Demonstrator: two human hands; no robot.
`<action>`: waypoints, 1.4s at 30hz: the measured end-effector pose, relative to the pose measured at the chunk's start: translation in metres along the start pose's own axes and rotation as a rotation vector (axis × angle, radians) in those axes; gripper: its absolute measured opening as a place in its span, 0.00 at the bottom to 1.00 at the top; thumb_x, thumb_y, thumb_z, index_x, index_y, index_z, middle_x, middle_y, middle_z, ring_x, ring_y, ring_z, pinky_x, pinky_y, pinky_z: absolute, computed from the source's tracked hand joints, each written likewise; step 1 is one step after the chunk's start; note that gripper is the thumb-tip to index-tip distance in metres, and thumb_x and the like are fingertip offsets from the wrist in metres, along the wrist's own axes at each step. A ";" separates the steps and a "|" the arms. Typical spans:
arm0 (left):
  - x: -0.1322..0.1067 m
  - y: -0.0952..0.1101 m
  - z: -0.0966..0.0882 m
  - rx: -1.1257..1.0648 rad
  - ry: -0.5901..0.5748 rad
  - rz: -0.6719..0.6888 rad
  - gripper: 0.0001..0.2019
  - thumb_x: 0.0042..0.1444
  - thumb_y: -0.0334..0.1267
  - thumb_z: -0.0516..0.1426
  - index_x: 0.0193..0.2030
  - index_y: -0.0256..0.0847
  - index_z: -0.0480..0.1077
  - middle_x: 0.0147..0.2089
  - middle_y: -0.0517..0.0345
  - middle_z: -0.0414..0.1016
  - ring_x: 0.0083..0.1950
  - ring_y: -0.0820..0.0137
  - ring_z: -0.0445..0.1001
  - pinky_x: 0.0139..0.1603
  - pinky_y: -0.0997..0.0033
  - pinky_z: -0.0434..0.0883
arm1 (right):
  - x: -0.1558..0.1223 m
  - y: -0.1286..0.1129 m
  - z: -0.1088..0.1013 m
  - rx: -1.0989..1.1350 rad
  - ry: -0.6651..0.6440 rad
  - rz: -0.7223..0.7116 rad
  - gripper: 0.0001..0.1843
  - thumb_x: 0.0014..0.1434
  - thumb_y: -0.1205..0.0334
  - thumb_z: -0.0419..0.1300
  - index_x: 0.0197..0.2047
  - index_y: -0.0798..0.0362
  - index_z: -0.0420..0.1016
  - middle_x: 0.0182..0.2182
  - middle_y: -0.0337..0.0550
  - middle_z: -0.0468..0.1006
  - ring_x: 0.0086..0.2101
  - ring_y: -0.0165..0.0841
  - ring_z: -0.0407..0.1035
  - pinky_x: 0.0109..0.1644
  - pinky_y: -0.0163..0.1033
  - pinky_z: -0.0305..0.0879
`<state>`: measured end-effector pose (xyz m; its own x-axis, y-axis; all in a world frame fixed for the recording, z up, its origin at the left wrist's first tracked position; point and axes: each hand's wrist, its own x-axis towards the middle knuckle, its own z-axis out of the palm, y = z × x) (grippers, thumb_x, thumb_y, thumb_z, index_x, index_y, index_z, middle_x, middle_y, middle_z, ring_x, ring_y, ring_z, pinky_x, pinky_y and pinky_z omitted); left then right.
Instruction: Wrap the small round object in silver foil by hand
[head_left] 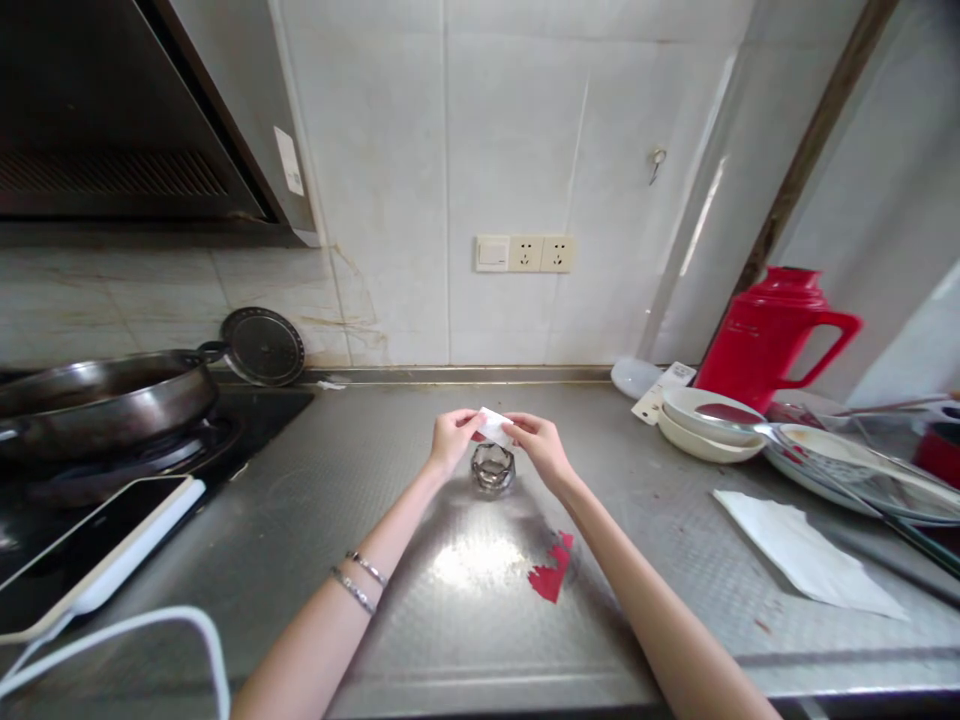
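Note:
Both hands hold a small white piece of paper between them, just above a glass ashtray. My left hand pinches its left side, and my right hand grips its right side with the fingertips. The ashtray is low, dark-tinted and faceted; its inside is too small to make out. On the metal counter nearer to me lies a torn piece of red paper, between my forearms.
At left, a large pan sits on the black stove, beside a phone with a white cable. At right stand a red thermos, stacked white bowls, plates with utensils and a white napkin. Sockets are on the wall.

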<state>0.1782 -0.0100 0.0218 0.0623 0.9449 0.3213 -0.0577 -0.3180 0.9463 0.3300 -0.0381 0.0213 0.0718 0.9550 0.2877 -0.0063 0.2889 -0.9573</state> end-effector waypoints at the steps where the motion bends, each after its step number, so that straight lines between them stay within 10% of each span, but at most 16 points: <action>1: 0.000 0.000 0.001 0.001 0.017 0.003 0.13 0.47 0.45 0.61 0.29 0.35 0.77 0.27 0.54 0.77 0.26 0.70 0.72 0.28 0.73 0.70 | 0.000 0.001 0.002 0.032 0.018 0.023 0.21 0.43 0.52 0.64 0.38 0.58 0.78 0.30 0.45 0.79 0.27 0.31 0.67 0.29 0.34 0.59; 7: -0.001 0.003 -0.002 0.011 0.063 0.002 0.15 0.48 0.47 0.60 0.33 0.34 0.76 0.24 0.56 0.76 0.22 0.71 0.72 0.26 0.73 0.70 | 0.000 0.005 0.016 0.062 -0.009 0.074 0.18 0.43 0.51 0.64 0.30 0.59 0.76 0.24 0.40 0.74 0.22 0.25 0.59 0.25 0.32 0.52; 13: -0.003 -0.009 -0.026 0.143 -0.067 0.030 0.29 0.41 0.48 0.65 0.49 0.35 0.69 0.38 0.49 0.78 0.41 0.64 0.76 0.42 0.66 0.71 | 0.009 -0.003 -0.003 -0.471 0.031 -0.284 0.08 0.52 0.61 0.57 0.32 0.56 0.74 0.27 0.41 0.75 0.29 0.32 0.65 0.34 0.35 0.60; 18: -0.018 -0.040 -0.028 0.303 -0.275 -0.075 0.54 0.26 0.43 0.72 0.62 0.34 0.55 0.58 0.35 0.65 0.59 0.54 0.66 0.61 0.54 0.60 | 0.004 -0.008 -0.020 -1.007 -0.286 -0.674 0.11 0.59 0.68 0.52 0.40 0.52 0.75 0.34 0.45 0.76 0.40 0.35 0.63 0.41 0.37 0.63; 23: -0.026 -0.053 -0.016 0.300 -0.348 -0.075 0.63 0.25 0.43 0.72 0.67 0.33 0.43 0.62 0.33 0.59 0.60 0.54 0.64 0.63 0.54 0.56 | -0.003 -0.008 -0.023 -1.221 -0.607 -0.710 0.10 0.60 0.67 0.54 0.40 0.51 0.76 0.38 0.45 0.75 0.41 0.35 0.63 0.40 0.35 0.65; 34: -0.026 -0.055 -0.019 0.469 -0.368 -0.037 0.56 0.31 0.49 0.70 0.66 0.34 0.49 0.55 0.41 0.71 0.55 0.55 0.70 0.56 0.58 0.65 | 0.001 -0.014 -0.032 -1.322 -0.849 -0.627 0.20 0.53 0.73 0.53 0.47 0.49 0.74 0.47 0.44 0.74 0.46 0.38 0.61 0.41 0.38 0.65; 42: -0.028 -0.046 -0.018 0.542 -0.341 0.007 0.43 0.32 0.48 0.69 0.57 0.36 0.62 0.48 0.48 0.75 0.47 0.60 0.74 0.48 0.64 0.69 | 0.009 -0.018 -0.028 -1.547 -0.941 -0.942 0.17 0.54 0.72 0.57 0.48 0.54 0.71 0.44 0.47 0.75 0.45 0.40 0.60 0.41 0.40 0.59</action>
<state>0.1616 -0.0208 -0.0315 0.3825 0.8933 0.2362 0.4470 -0.4026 0.7988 0.3585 -0.0367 0.0403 -0.8900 0.4540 0.0425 0.4326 0.8114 0.3929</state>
